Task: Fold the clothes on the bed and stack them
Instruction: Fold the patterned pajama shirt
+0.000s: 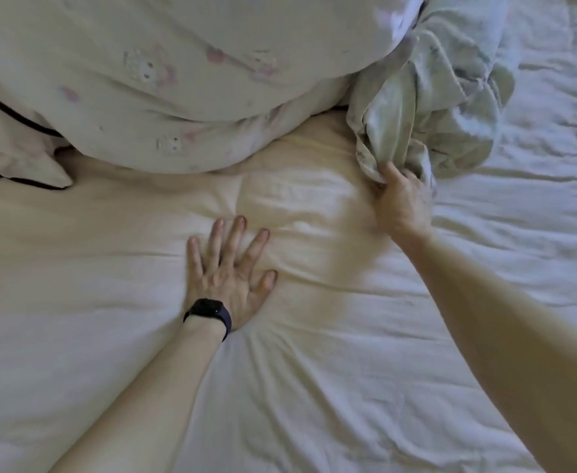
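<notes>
Nearest the camera, two bare forearms reach out over a wrinkled cream bed sheet point(314, 404), which fills the lower part of the view and puckers into radiating creases around the left wrist. A dark wristband point(209, 314) circles that wrist. Just beyond it, the left hand point(227, 268) lies palm down on the sheet with all its fingers straight and spread wide; it presses flat into the bedding and holds nothing.

Farther out and to the right, the right hand point(402, 203) reaches to the lower edge of a crumpled pale green garment point(427, 107). Its fingers curl into the cloth and grip a bunched fold; the fingertips are hidden in the fabric. The garment lies in an unfolded heap on the right part of the bed, its left side tucked against, and partly under, a bulky duvet point(160, 73).

That duvet, pale with faint pink and white cartoon figures, rises across the far left and middle of the view and overhangs the sheet. It hides whatever lies behind it. At the far left, a cream pillowcase point(17, 158) edged in dark piping sticks out from beneath the duvet and rests on the sheet, well apart from both hands.
</notes>
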Action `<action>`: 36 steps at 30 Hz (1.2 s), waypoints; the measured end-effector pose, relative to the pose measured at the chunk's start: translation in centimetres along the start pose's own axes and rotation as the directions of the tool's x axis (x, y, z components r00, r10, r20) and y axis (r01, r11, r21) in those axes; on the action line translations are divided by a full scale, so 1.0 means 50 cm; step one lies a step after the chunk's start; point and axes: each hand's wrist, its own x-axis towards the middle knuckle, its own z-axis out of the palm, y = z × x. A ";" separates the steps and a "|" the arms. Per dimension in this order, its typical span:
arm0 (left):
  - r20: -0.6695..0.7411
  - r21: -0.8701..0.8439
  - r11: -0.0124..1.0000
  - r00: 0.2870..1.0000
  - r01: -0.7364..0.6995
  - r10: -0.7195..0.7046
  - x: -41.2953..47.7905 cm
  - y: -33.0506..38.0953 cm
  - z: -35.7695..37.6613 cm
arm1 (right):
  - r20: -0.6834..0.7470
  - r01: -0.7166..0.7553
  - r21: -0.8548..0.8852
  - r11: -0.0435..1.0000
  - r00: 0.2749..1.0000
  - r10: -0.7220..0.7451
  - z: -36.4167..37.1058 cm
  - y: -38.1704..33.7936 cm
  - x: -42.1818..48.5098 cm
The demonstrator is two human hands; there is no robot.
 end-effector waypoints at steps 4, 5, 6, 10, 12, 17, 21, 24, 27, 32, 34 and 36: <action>0.192 0.016 1.000 0.981 0.026 -0.029 0.003 0.012 -0.046 | 0.165 -0.137 0.287 0.948 0.982 0.092 -0.012 0.024 -0.183; 0.240 -0.019 0.999 0.970 0.034 -0.028 0.000 0.018 -0.066 | 0.243 -0.188 0.328 0.926 0.964 0.109 -0.013 0.035 -0.252; 0.271 -0.086 0.994 0.962 0.066 -0.040 -0.006 0.023 -0.089 | 0.312 -0.213 0.346 0.914 0.944 0.102 -0.012 0.044 -0.327; 0.303 -0.624 0.745 0.952 0.236 -0.048 -0.083 0.092 -0.179 | 0.479 -0.257 0.306 0.917 0.874 0.085 -0.029 0.078 -0.618; 0.416 -0.797 0.486 0.909 0.359 0.009 -0.167 0.141 -0.197 | 0.521 -0.237 0.276 0.932 0.851 0.062 -0.040 0.087 -0.737; 0.592 -0.729 0.480 0.801 0.489 0.083 -0.386 0.202 -0.143 | 0.703 -0.165 0.245 0.955 0.709 -0.058 -0.069 0.065 -0.932; 0.612 -0.653 0.534 0.789 0.537 -0.046 -0.553 0.158 -0.115 | 0.746 -0.347 0.245 0.906 0.664 0.053 -0.112 0.064 -0.945; 0.580 -0.600 0.646 0.813 0.471 -0.054 -0.633 0.082 -0.102 | 0.540 -0.516 0.389 0.763 0.799 0.265 -0.125 0.058 -0.881; 0.550 -0.529 0.747 0.833 0.402 -0.059 -0.669 0.000 -0.086 | 0.417 -0.600 0.551 0.580 0.800 0.432 -0.101 0.027 -0.768; 0.642 -0.419 0.758 0.754 0.500 -0.143 -0.649 -0.112 -0.077 | 0.554 -0.670 0.471 0.575 0.731 0.398 -0.028 -0.009 -0.642; 0.671 -0.430 0.725 0.728 0.538 -0.141 -0.622 -0.123 -0.100 | 0.470 -0.588 0.422 0.690 0.793 0.389 -0.022 -0.015 -0.646; 0.603 -0.494 0.697 0.783 0.519 -0.156 -0.590 -0.106 -0.146 | 0.381 -0.517 0.451 0.727 0.848 0.367 -0.048 -0.024 -0.674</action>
